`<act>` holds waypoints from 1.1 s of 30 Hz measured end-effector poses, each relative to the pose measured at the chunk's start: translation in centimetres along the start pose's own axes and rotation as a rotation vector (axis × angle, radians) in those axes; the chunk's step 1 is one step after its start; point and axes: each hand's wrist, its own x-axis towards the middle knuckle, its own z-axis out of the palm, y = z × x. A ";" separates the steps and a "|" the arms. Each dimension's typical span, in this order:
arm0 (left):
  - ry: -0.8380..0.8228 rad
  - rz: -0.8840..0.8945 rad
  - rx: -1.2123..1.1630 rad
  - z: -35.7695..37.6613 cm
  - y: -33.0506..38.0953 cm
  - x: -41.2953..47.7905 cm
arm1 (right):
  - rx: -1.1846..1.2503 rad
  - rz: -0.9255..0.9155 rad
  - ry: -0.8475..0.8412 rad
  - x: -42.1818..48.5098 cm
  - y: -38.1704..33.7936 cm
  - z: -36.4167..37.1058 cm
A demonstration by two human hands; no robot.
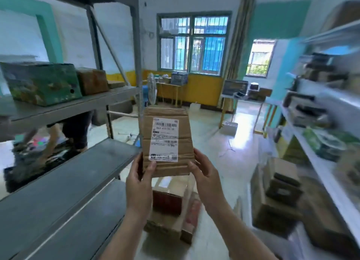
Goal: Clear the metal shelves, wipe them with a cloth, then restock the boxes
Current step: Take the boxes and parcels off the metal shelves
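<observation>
I hold a brown cardboard box [176,140] with a white shipping label in front of me, above the aisle floor. My left hand [140,178] grips its lower left edge, thumb on the label side. My right hand [206,176] grips the lower right edge. To the left stands the grey metal shelf unit [64,174]; its lower boards are bare. The board above [58,108] carries a green printed box [40,83] and a brown box [92,81].
Several cardboard boxes [169,207] are piled on the floor below my hands. A white shelf [319,156] on the right is packed with boxes and goods. A person's legs [76,131] show behind the metal shelf. A fan [152,88] and tables stand under the far window.
</observation>
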 end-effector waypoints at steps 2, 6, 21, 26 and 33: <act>-0.086 -0.032 0.015 5.1 -1.5 -1.9 | -0.024 0.043 0.072 -0.7 0.9 -6.2; -0.277 -0.067 0.043 13.8 -4.1 -5.6 | -0.059 0.131 0.211 -2.4 3.3 -16.5; -0.972 -0.533 0.424 32.0 -24.3 -9.6 | -0.115 0.698 0.601 -7.3 20.5 -37.4; -1.130 -0.695 0.579 35.9 -32.9 -9.7 | -0.152 0.948 0.656 -7.4 29.0 -40.1; -1.273 -0.816 0.772 38.1 -45.1 -10.8 | -0.068 1.278 0.680 -9.1 41.9 -41.6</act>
